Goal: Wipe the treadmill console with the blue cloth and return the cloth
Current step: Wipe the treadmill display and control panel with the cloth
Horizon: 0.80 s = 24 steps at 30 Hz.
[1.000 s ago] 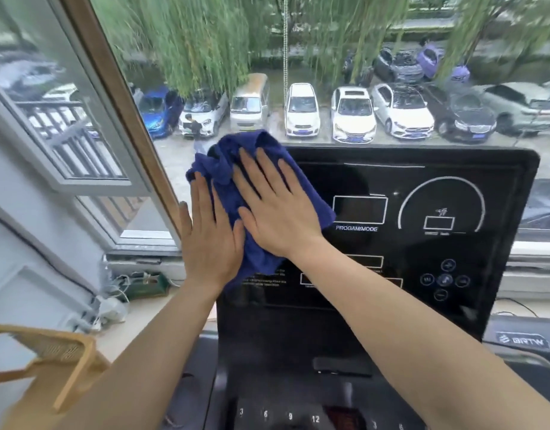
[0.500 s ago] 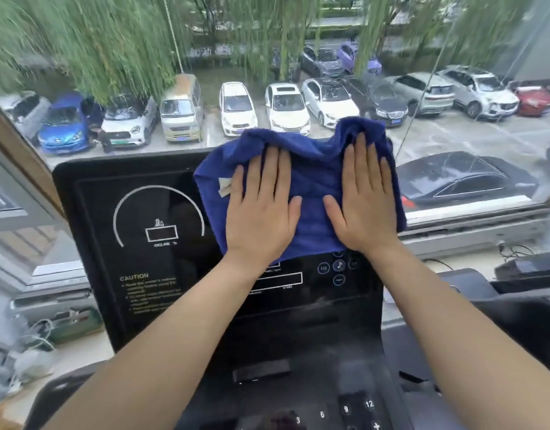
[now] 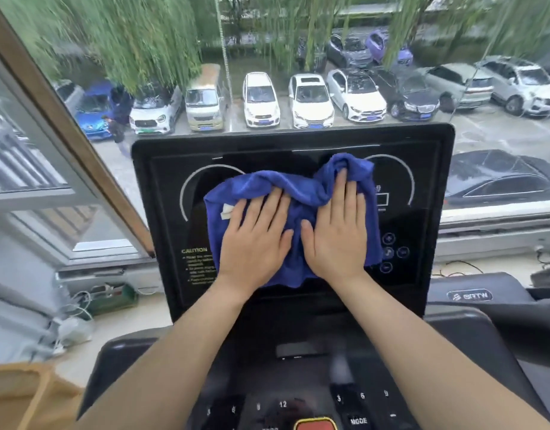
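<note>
Blue cloth (image 3: 294, 198): now mid-console (image 3: 162, 169), shifted back from the right edge. Left hand (image 3: 255, 240), right hand (image 3: 337, 234): flat, fingers spread, pressing it. Wiping ongoing; return pending.

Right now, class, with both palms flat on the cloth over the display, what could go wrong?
1. The right hand presses the blue cloth beside the round buttons; a wipe may trigger one.
2. The cloth is bunched at its top, so it could smear rather than clean the console.
</note>
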Tool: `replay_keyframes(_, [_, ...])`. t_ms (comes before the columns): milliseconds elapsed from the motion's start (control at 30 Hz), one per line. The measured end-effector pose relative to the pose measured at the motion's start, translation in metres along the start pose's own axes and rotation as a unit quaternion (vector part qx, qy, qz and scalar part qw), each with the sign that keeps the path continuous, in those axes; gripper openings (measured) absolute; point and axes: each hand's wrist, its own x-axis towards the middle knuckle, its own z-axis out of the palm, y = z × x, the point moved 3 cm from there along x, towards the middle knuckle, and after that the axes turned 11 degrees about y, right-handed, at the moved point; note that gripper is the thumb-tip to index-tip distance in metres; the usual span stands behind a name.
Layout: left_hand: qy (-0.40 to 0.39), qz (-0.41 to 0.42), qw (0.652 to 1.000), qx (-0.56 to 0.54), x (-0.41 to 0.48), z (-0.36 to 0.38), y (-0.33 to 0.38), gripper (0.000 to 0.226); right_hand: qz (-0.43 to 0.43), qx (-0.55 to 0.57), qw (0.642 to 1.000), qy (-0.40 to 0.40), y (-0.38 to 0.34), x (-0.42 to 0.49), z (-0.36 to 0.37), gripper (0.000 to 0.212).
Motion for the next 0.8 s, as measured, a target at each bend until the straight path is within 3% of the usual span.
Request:
replay_keyframes(300, [0.026,-0.188,0.982,0.021,-0.075,-0.009,-0.1,0.059,-0.19,0.05,0.98,-0.007,-0.139,0.015,0.028,0.07])
replay_keyframes(500, [-0.001,-0.167,0.986,0.024,-0.12,-0.008,-0.079,0.065,-0.285,0.014,0.956,-0.069,-0.139,-0.036,0.036,0.071])
replay_keyframes(633, [-0.057,-0.135,0.989,0.022,-0.126,-0.003,-0.052,0.061,-0.303,0.002,0.951,-0.069,-0.097,-0.057,0.033,0.071])
replay_keyframes(800, [-0.047,-0.064,0.997,0.007,-0.076,0.009,-0.002,0.064,-0.269,-0.027,0.962,-0.041,-0.021,-0.041,0.017,0.073])
